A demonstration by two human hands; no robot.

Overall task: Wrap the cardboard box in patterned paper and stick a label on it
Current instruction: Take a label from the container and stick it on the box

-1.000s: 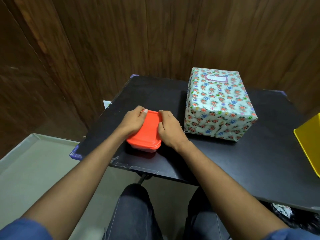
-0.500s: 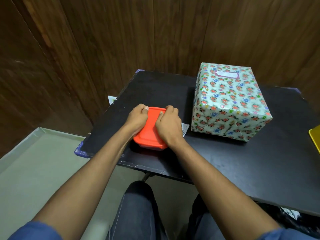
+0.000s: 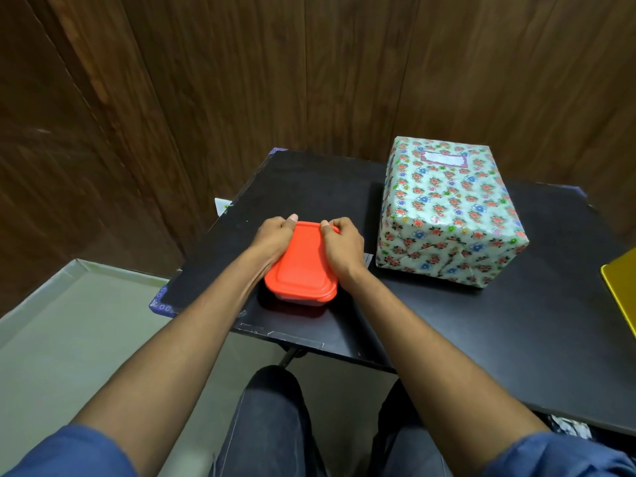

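Gripping rounded orange plastic lid (image 3: pixel 303 263) (glossy): 2 hands, left hand (image 3: pixel 275 235), right hand (image 3: pixel 344 247).

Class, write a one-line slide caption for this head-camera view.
Both hands, left and right, grip an orange-lidded plastic container on the black table, beside the floral-wrapped, labelled box.
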